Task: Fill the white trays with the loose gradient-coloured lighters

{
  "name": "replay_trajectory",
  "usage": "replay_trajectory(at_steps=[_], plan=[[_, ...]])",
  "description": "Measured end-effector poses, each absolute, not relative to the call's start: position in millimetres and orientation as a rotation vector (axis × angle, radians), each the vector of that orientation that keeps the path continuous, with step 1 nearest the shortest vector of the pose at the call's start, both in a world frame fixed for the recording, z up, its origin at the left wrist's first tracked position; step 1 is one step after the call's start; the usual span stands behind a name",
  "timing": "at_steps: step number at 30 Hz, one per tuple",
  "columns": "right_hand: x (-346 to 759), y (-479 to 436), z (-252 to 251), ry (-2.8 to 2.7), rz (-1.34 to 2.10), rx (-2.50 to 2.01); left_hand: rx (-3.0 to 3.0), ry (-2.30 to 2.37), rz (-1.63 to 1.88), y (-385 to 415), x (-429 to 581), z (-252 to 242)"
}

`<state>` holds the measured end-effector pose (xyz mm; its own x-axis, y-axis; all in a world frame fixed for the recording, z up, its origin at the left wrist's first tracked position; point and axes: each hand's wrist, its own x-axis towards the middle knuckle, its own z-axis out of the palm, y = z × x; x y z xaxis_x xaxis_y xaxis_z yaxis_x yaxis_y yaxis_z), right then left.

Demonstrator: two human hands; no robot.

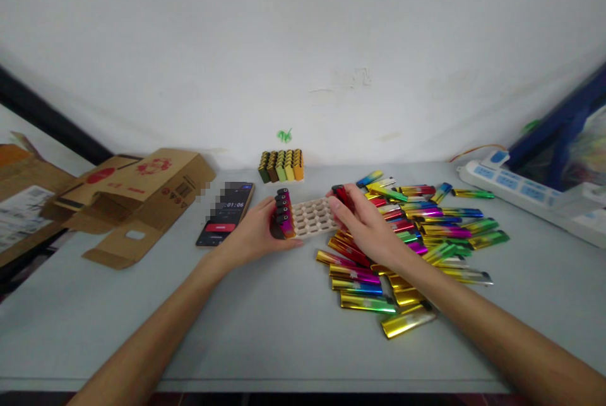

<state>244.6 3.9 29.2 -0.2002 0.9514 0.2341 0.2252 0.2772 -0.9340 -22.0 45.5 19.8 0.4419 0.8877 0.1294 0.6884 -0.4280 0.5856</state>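
My left hand [255,234] is closed around the left end of a pale tray [315,216] with rows of holes. A row of purple-and-gold lighters [284,213] with black tops stands upright in the tray's left end, beside my fingers. My right hand [362,216] is at the tray's right end, with fingers closed on a red lighter [341,194] with a dark top. Whether that lighter sits in the tray or is apart from it is hidden by my fingers. Under and beyond my right hand lies a loose pile of shiny multicoloured lighters [355,274].
A filled block of green, brown and yellow lighters [281,166] stands against the wall. To the left lie a phone [227,213] showing a timer and an opened cardboard box [142,185]. A white power strip [530,194] runs along the right side of the table [265,330].
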Motion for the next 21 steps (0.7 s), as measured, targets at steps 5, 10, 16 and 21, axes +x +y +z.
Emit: replay_trajectory(at_steps=[5,10,16,21], plan=[[245,17,39,-1.806,0.887,-0.984,2.201,1.319,0.588,45,-23,20],[234,39,48,-1.827,0.974,-0.954,2.189,1.324,0.591,45,-23,20],[219,57,50,-2.037,0.818,-1.028,2.185,1.329,0.605,44,-23,21],[215,64,44,-2.149,0.733,-1.024,2.171,1.288,0.630,44,-24,20]])
